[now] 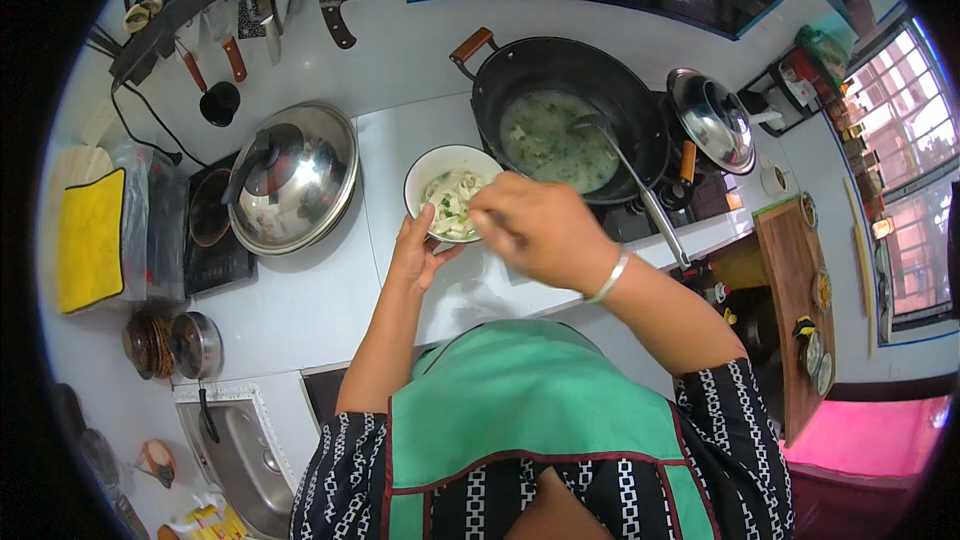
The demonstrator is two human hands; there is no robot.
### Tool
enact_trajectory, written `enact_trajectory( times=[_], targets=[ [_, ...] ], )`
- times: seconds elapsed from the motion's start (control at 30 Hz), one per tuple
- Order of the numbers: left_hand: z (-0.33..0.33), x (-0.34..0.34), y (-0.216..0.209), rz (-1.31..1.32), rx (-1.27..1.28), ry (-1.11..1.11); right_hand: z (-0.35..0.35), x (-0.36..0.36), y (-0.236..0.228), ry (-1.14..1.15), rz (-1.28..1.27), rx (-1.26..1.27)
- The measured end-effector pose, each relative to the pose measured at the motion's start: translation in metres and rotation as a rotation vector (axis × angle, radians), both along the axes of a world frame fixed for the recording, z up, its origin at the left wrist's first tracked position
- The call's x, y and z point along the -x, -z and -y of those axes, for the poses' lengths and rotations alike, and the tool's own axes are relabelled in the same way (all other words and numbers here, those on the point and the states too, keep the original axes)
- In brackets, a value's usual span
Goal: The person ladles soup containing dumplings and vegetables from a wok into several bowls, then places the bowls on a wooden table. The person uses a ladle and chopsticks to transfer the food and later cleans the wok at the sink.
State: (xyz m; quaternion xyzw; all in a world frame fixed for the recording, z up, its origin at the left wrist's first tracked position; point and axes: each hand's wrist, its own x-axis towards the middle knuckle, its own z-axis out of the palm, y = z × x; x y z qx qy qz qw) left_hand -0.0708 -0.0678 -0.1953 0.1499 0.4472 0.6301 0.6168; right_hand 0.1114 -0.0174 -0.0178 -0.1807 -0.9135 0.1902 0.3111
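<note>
A white bowl [412,190] with a dark rim holds pale dumplings or noodles with chopped greens [452,202]. My left hand [412,252] grips it from below and the left side, thumb at the rim. Over the bowl's right edge, my right hand [545,235] is closed and somewhat blurred; a dark bit shows at its fingers, but I cannot make out what it holds. Just beyond, a black wok [630,105] contains greenish soup [560,140]. A metal ladle [640,185] leans in it, its handle sticking out over the front rim.
Left on the white counter [335,315] sits a large lidded pan [295,180]. A shiny lid [710,120] lies right of the wok. Knives [335,0] hang on the wall. The sink [240,460] is at lower left, a wooden board [795,310] with dishes at right.
</note>
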Motion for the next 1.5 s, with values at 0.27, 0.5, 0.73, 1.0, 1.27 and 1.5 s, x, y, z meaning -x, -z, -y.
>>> enact_trajectory(
  times=[0.27,0.5,0.73,1.0,1.27,1.5],
  targets=[
    [0.009,-0.008,-0.001,0.033,-0.192,0.058,0.008,0.104,0.044,0.013,0.379,-0.138],
    [0.011,-0.011,-0.004,0.004,-0.147,-0.013,0.015,0.111,0.058,-0.038,0.352,-0.116],
    [0.008,-0.011,-0.010,-0.039,-0.061,-0.065,0.019,0.067,0.041,-0.067,0.065,-0.052],
    [0.007,-0.012,-0.013,-0.049,0.011,-0.059,-0.003,-0.205,0.167,0.674,0.230,0.449],
    [0.005,-0.018,-0.027,-0.038,0.001,-0.090,-0.070,-0.202,0.107,0.419,-0.023,-0.131],
    [0.008,-0.025,-0.027,-0.074,0.022,-0.064,-0.133,-0.184,0.062,0.376,0.044,-0.373]
  ],
)
